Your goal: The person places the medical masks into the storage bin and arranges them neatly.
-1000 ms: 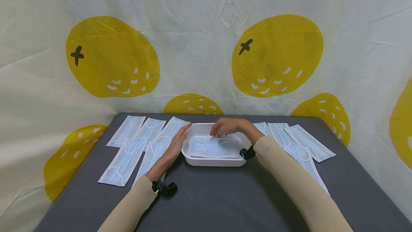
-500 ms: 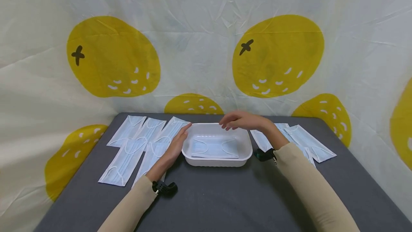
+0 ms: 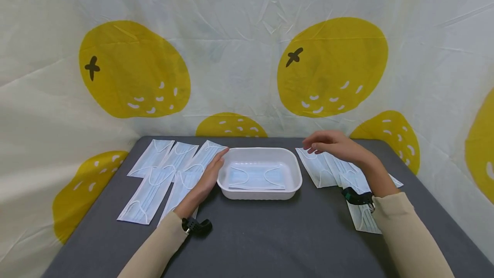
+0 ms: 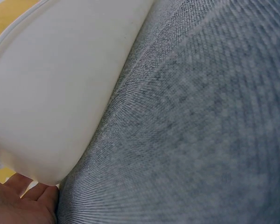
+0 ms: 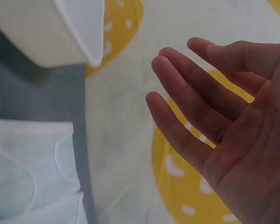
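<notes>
A white plastic tray (image 3: pixel 259 195) stands mid-table with a pale blue face mask (image 3: pixel 256 177) lying flat inside it, ear loops upward. My left hand (image 3: pixel 209 177) rests along the tray's left end, fingers extended; the left wrist view shows its fingers (image 4: pixel 35 191) by the tray wall (image 4: pixel 60 88). To the right of the tray my right hand (image 3: pixel 335 146) hovers above a group of face masks (image 3: pixel 318 168). It holds nothing, and its fingers (image 5: pixel 191 105) are loosely bent and spread in the right wrist view.
Several more face masks (image 3: pixel 148 192) lie overlapping on the left of the dark grey table (image 3: pixel 262 239), partly under the left forearm. Behind the table hangs a white curtain (image 3: pixel 231 76) printed with yellow fruit. Black wrist cameras (image 3: pixel 356 196) sit on both wrists.
My right hand has risen out of the tray and moved right, over the right-hand masks. The mask in the tray stays put, and my left hand has kept its place.
</notes>
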A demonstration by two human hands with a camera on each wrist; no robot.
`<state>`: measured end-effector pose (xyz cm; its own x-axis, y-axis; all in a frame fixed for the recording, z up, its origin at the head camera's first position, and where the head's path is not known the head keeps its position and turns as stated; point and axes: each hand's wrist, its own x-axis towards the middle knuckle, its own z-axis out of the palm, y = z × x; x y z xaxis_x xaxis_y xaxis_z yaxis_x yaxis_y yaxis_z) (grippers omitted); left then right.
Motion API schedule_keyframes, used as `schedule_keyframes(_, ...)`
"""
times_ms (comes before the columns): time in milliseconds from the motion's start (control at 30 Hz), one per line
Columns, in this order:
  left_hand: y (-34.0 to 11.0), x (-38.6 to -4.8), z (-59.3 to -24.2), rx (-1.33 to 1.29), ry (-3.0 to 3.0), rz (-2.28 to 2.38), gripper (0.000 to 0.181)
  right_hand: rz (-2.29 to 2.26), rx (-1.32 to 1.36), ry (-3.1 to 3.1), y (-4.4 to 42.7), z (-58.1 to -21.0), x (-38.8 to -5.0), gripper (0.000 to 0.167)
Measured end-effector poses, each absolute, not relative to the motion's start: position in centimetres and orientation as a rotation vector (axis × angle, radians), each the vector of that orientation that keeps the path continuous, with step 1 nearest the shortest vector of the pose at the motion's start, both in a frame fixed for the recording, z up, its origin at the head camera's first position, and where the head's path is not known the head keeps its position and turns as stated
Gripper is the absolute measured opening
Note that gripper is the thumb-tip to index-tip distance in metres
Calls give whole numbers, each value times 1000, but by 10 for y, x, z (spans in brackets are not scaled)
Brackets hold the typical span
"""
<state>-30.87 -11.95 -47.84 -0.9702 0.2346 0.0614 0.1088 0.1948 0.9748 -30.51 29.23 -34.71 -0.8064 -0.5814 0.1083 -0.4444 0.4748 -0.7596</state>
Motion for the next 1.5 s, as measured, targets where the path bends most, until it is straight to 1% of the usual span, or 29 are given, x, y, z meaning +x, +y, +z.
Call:
schedule_keyframes(167,-119,-309,-478,352,2351,1910,50,-1346,-857,2628,325,-355,-294,27)
schedule_keyframes(433,-118,-310,-478,323,2359,1904,50,-1531,-718,2705,365,-369,-281,26)
schedule_keyframes(600,-117,-310,-479,308,2352,1894,50,-1688,-717,2670,391,-380,-279,24)
schedule_keyframes(767,-117,-310,-480,311,2337,1891,50,-1786,-692,2628,413,-393,-281,29)
schedule_keyframes(967,-118,-309,-478,310,2344,1889,50,-1748,-512,2736,435,-407,-281,25)
schedule_keyframes(1133,-119,-309,-476,327,2343,1893,49,-1694,-405,2829,450,-416,-283,34)
schedule_keyframes(1200,-120,-308,-475,319,2345,1886,50,-1640,-343,2879,456,-420,-283,31)
schedule_keyframes(1300,-120,-307,-473,318,2353,1881,50,-1487,-218,2963,465,-426,-280,20)
schedule_keyframes(1333,-119,-307,-473,316,2358,1878,50,-1433,-183,2986,468,-429,-279,22)
schedule_keyframes(1433,-119,-309,-475,331,2362,1880,50,-1270,-71,3044,476,-436,-274,41)
schedule_keyframes(1500,-119,-309,-477,327,2360,1877,50,-1189,-32,3077,482,-441,-272,46)
